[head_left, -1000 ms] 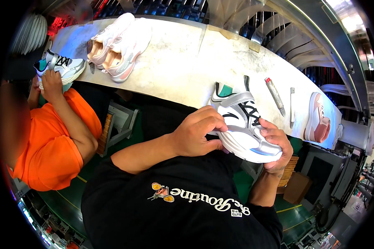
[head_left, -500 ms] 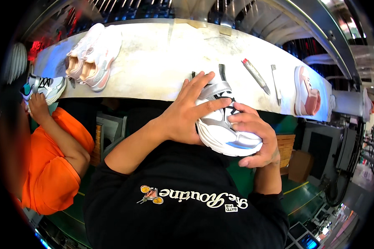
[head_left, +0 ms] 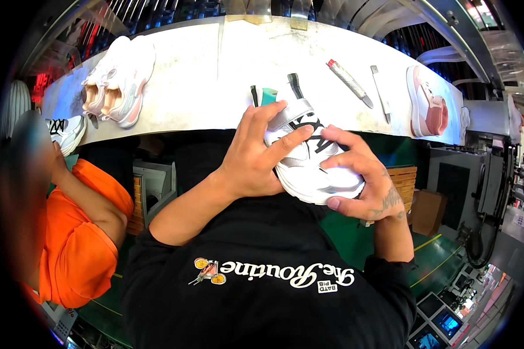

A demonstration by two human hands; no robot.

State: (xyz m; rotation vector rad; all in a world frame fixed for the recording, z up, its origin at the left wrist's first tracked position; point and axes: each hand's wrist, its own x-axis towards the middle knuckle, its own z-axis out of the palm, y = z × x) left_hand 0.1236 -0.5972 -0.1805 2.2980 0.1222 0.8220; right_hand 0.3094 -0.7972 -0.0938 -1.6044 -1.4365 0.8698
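Between my hands is a white and silver sneaker [head_left: 308,189] with black laces and a silver strap. Its toe end points toward me, and a dark pull loop and a bit of green lining show at the far end. My left hand [head_left: 251,148] wraps the sneaker's left side, with fingers lying over the strap and laces and the thumb by the sole. Around the toe on the right curls my right hand [head_left: 371,180], fingertips on the upper and thumb against the sole edge.
A long white worktable [head_left: 186,70] runs across ahead. On it stand a pale pink-white pair of sneakers [head_left: 119,87], a red-ended marker-like tool [head_left: 349,82], a slim brush-like tool [head_left: 381,96] and a pink shoe [head_left: 429,110]. At left, a person in orange [head_left: 81,244] holds a similar sneaker [head_left: 70,131].
The sneaker has tilted, so its laces and green lining show more. My right-hand fingers are spread wider over the toe. The whole view has shifted slightly.
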